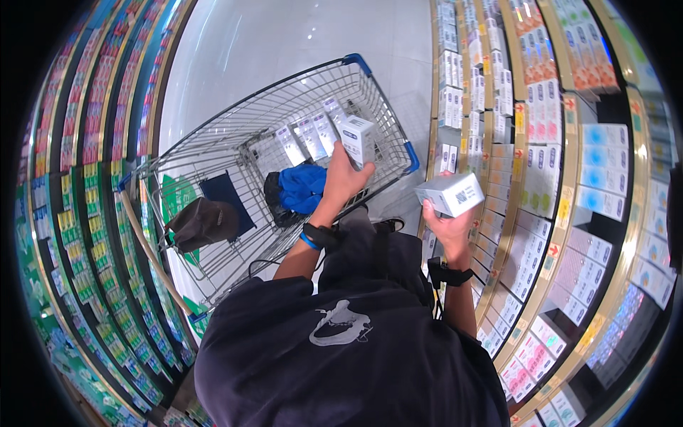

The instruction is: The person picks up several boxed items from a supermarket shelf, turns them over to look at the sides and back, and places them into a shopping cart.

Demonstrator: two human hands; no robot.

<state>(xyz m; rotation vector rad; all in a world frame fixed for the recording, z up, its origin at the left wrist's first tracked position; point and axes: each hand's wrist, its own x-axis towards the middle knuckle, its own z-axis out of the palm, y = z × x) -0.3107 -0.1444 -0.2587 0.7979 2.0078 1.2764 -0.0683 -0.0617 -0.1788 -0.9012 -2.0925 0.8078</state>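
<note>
My left hand [346, 179] grips a white carton [356, 136] over the wire shopping cart [251, 107]. Out to the right, beside the shelves, my right hand [451, 227] holds another white carton [451, 195] with a printed code on one face. Several slim white cartons [312, 136] lie side by side in the far part of the cart basket. Nearer to me in the basket is a bunched blue cloth [303, 187] with something black against it. A dark cap [205, 224] rests at the handle end, next to a dark blue panel [232, 200].
Shelves of boxed goods [539, 176] rise close on my right, some with dark gaps between boxes. More shelves with packaged goods [96, 213] stand on the left, beyond the cart handle [155, 256]. Pale glossy floor [299, 26] shows ahead of the cart.
</note>
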